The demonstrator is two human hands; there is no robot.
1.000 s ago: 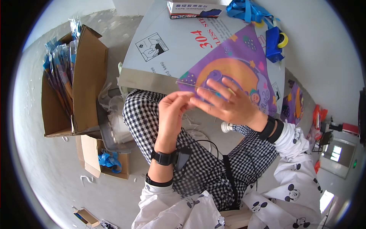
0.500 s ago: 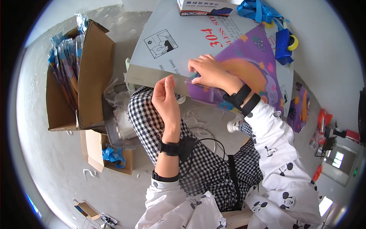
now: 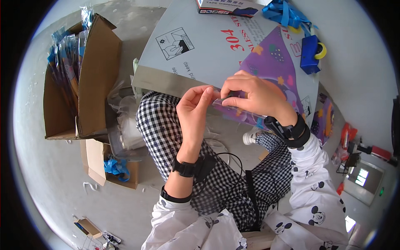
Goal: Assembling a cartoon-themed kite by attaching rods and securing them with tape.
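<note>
A thin purple sheet (image 3: 271, 54) printed with stars, hearts and an orange shape lies across the table, its near edge hanging over the front. My right hand (image 3: 260, 96) is closed on the near left corner, thumb and bent fingers pinching the edge. Right beside it, my left hand (image 3: 193, 112) pinches the tip of the same corner between thumb and forefinger, with the fingertips of both hands almost meeting. A narrow clear strip shows along the sheet's edge under my right hand. Whatever else lies between the fingers is too small to make out.
The table (image 3: 208, 46) has a printed film over metal. A blue tape dispenser (image 3: 309, 56), blue ribbons (image 3: 287, 14) and a flat box (image 3: 227, 7) sit on it. At left stand a cardboard box (image 3: 100, 75) of wrapped items and a small carton (image 3: 96, 162) with blue ribbon.
My left hand has moved right and up to the sheet's corner and now pinches it. My right hand has shifted right and lower, closing on the edge. The view has shifted slightly.
</note>
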